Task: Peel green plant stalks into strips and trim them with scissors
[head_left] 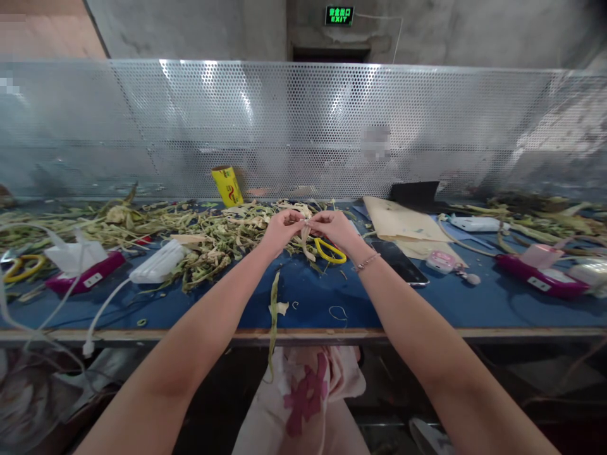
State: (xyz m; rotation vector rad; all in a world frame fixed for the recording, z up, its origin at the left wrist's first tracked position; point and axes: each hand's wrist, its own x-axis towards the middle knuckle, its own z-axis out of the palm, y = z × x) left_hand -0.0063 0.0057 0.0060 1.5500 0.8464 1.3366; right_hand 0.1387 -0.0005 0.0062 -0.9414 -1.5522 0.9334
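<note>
My left hand [283, 226] and my right hand [334, 227] meet over the blue table, fingertips pinched together. Between them they hold a pale, dried strip of plant [307, 245], whose lower end hangs down; a small whitish bit shows at the fingertips. Its exact kind is hard to make out. Just below my right hand lies the yellow handle of a pair of scissors [334, 254]. Behind and left of my hands spreads a heap of dried leaves and stalks [218, 234]. A long green strip [274, 309] hangs over the table's front edge.
A yellow can-like container [227, 186] leans by the perforated metal screen [265, 120]. Left are a white power bank [159, 261] and a purple power strip [85, 272]. Right lie a phone [401, 262], brown paper [403, 218], a pink case [441, 261] and another purple strip [540, 278].
</note>
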